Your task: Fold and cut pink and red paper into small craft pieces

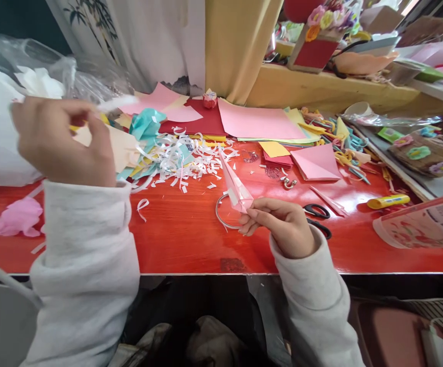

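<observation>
Paper cone (237,191) is folded and pinched in the right hand (288,228), a far pink sheet (259,120) lies unfolded, and the left hand (55,140) curls, its grip unclear.

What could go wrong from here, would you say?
The pink cone is pinched only near its wide end by the right hand, so its thin paper might crease or slip. The scissors lie right beside that hand, which could knock them. The loose white shreds could scatter if a sleeve brushed them.
</observation>
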A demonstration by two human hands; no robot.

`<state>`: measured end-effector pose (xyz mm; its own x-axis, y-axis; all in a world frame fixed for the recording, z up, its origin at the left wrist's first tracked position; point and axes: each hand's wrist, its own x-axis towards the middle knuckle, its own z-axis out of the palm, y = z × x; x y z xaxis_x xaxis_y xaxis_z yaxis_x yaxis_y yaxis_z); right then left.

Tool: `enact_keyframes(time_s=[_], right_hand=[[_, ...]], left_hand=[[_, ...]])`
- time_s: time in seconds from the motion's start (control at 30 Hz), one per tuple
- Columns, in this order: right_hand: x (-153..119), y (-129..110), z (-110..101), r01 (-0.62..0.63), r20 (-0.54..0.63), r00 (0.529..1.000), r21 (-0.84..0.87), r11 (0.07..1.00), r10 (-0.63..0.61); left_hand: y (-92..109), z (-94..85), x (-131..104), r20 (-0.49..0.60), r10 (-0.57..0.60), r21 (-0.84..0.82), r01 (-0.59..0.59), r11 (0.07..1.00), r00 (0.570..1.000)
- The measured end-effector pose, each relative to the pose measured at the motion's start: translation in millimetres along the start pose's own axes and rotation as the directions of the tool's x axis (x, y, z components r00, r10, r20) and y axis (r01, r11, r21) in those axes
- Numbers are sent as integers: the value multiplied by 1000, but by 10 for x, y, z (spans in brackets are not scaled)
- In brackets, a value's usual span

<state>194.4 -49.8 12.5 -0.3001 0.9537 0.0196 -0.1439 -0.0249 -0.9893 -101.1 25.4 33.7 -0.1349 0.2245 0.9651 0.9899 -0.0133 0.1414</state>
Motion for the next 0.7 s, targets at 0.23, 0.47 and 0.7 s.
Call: enact_keyframes(time_s=[0.23, 0.47, 0.7], right_hand=[[25, -3, 9, 6, -37, 999, 109, 994, -2], [34, 0, 2, -10, 27, 1000, 99, 995, 8], [49, -2, 5, -12, 75, 997, 147, 989, 1]], left_hand=[[295, 77, -215, 286, 316, -314, -222, 923, 905], [998, -319, -281, 715, 467, -699, 547, 462, 520], [1093, -342, -372, 832, 309, -535, 814, 228, 460]])
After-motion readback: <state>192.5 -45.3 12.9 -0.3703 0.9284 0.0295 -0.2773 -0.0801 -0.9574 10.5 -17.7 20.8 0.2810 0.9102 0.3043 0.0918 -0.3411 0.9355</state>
